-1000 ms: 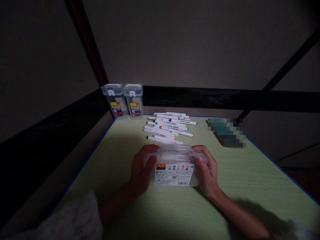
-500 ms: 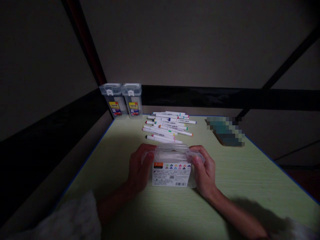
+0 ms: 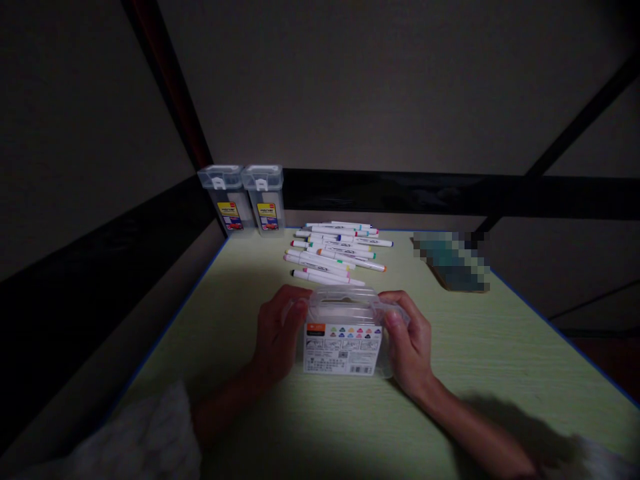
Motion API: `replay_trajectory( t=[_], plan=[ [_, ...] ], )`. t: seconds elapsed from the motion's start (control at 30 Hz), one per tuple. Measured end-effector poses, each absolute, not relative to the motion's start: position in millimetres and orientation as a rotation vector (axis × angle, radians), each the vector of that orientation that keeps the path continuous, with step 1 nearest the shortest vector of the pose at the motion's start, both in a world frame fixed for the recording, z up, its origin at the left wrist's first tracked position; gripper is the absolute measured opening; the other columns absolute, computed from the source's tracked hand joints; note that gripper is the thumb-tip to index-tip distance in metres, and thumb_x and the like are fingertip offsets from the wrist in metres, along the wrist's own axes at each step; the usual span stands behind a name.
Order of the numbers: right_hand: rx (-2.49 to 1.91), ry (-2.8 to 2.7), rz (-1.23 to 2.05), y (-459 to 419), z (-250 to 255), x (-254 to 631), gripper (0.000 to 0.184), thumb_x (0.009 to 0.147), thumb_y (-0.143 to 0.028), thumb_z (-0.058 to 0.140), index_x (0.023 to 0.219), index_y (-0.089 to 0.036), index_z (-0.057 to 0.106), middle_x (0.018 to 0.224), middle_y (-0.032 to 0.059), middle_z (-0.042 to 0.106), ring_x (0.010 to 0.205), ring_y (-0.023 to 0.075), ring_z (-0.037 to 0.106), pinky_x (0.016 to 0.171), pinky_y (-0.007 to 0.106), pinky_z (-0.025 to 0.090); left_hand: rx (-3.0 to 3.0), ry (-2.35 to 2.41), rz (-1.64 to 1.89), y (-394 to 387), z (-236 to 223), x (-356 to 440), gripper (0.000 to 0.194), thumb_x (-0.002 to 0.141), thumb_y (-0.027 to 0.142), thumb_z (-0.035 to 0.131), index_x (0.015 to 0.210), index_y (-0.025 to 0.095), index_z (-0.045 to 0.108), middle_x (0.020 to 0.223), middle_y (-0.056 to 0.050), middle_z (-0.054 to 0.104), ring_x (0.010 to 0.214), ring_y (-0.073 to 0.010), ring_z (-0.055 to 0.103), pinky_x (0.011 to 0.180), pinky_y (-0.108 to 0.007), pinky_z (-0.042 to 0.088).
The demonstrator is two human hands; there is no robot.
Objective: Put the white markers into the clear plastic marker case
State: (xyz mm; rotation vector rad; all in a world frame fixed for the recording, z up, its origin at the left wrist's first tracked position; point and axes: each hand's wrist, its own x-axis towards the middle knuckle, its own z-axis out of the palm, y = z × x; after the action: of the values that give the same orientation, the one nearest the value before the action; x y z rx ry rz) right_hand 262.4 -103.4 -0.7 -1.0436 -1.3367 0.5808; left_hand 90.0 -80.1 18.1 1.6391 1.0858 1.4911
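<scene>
A clear plastic marker case (image 3: 342, 350) with a handle on top and a printed white label stands upright near the middle of the table. My left hand (image 3: 281, 327) grips its left upper edge, thumb on the near side and fingers curled behind. On the opposite side my right hand (image 3: 410, 337) holds the upper corner the same way, its thumb pressing on a clear tab. The fingertips of both hands are hidden behind the case. Just beyond it lies a loose pile of white markers (image 3: 340, 245) with differently coloured ends.
Two lidded clear plastic boxes (image 3: 267, 200) with yellow marker labels stand at the back left. A pixelated flat object (image 3: 453, 261) lies toward the right edge. The pale green table (image 3: 240, 413) has a blue edge, with dark-framed walls behind and to the left.
Both hands keep their hold on the case, which stays in nearly the same place. The left thumb has shifted very slightly upward.
</scene>
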Motion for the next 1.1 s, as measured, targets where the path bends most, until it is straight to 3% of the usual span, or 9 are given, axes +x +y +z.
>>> replay_trajectory(
  t=[0.3,0.53,0.83,1.1],
  plan=[
    [-1.002,-1.448,0.460,-106.2,3.4,261.1,0.014,0.079,-0.033,0.045,0.080,-0.020,0.051,0.062,-0.0030,0.052,0.051,0.0109,0.047,0.043,0.021,0.034,1.477,1.149,1.536,-78.6,22.2,94.4,0.036,0.079,0.042,0.044,0.054,0.016,0.046,0.048,0.004,0.042,0.045,-0.0077,0.037,0.041,-0.019,0.027],
    [-1.004,-1.426,0.472,-103.7,3.3,261.1,0.014,0.079,-0.034,0.046,0.080,-0.021,0.051,0.063,-0.0036,0.053,0.052,0.0112,0.047,0.045,0.022,0.034,1.542,1.079,1.521,-77.4,19.1,91.5,0.036,0.079,0.045,0.043,0.061,0.015,0.052,0.055,0.001,0.048,0.050,-0.0091,0.042,0.045,-0.020,0.032],
    [-0.946,-1.195,0.587,-94.9,-2.4,269.6,0.020,0.079,-0.039,0.046,0.080,-0.020,0.054,0.065,-0.0020,0.048,0.054,0.0113,0.043,0.047,0.023,0.032,1.551,0.935,1.345,-76.3,13.2,95.3,0.041,0.068,0.043,0.057,0.098,0.017,0.051,0.090,-0.004,0.061,0.080,-0.0168,0.058,0.068,-0.025,0.046],
    [-0.974,-1.118,0.649,-91.7,-3.2,271.4,0.024,0.079,-0.043,0.046,0.078,-0.020,0.054,0.063,-0.0019,0.047,0.054,0.0112,0.041,0.046,0.023,0.031,1.566,0.980,1.288,-76.3,12.7,98.9,0.030,0.067,0.034,0.059,0.090,0.017,0.053,0.082,-0.003,0.064,0.074,-0.0160,0.060,0.064,-0.025,0.047]
  ],
)
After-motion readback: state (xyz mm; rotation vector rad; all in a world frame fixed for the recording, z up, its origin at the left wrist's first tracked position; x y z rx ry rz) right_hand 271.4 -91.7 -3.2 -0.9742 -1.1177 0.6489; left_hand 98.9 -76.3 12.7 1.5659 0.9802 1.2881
